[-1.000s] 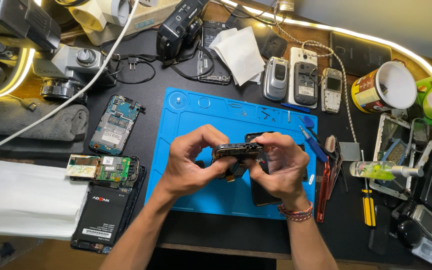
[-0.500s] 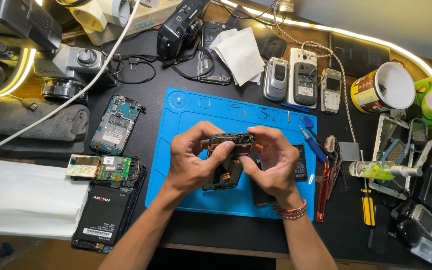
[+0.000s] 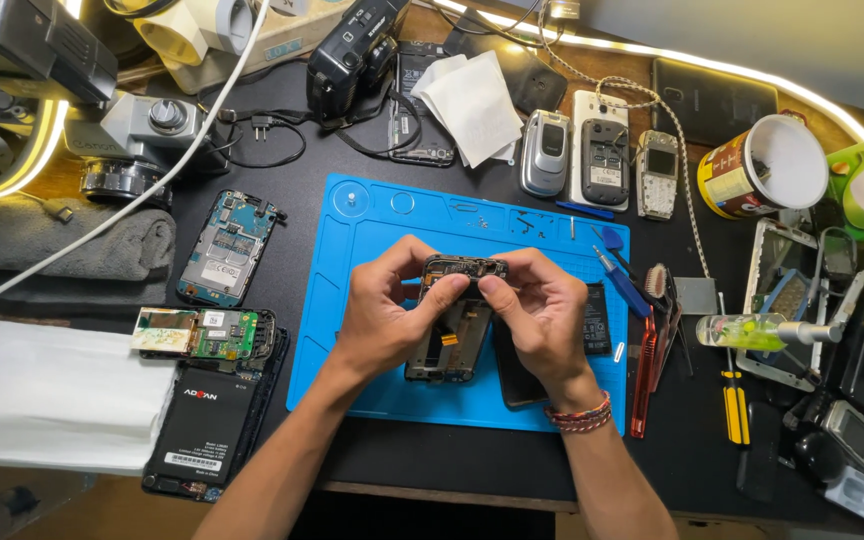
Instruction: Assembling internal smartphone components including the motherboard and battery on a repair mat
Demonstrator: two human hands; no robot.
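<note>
My left hand (image 3: 384, 312) and my right hand (image 3: 542, 310) both grip a dark opened phone frame (image 3: 449, 330) over the blue work mat (image 3: 352, 360). The thumbs and forefingers of both hands pinch its top edge, and the frame tilts with its lower end toward the mat. Orange flex parts show inside it. A black phone panel (image 3: 512, 378) lies on the mat under my right hand, and a black battery (image 3: 597, 318) lies just right of that hand.
Left of the mat lie a blue circuit board (image 3: 224, 248), a green board (image 3: 207, 333) and a black phone back (image 3: 197, 425). Several old phones (image 3: 597, 150) line the back. Tweezers, screwdrivers (image 3: 732, 400) and a brush sit right, with a tin cup (image 3: 757, 170) and cameras behind.
The phone frame was held flat and edge-on a second ago; both hands have turned it upright so its open inside faces me, and my fingers moved up to its top edge.
</note>
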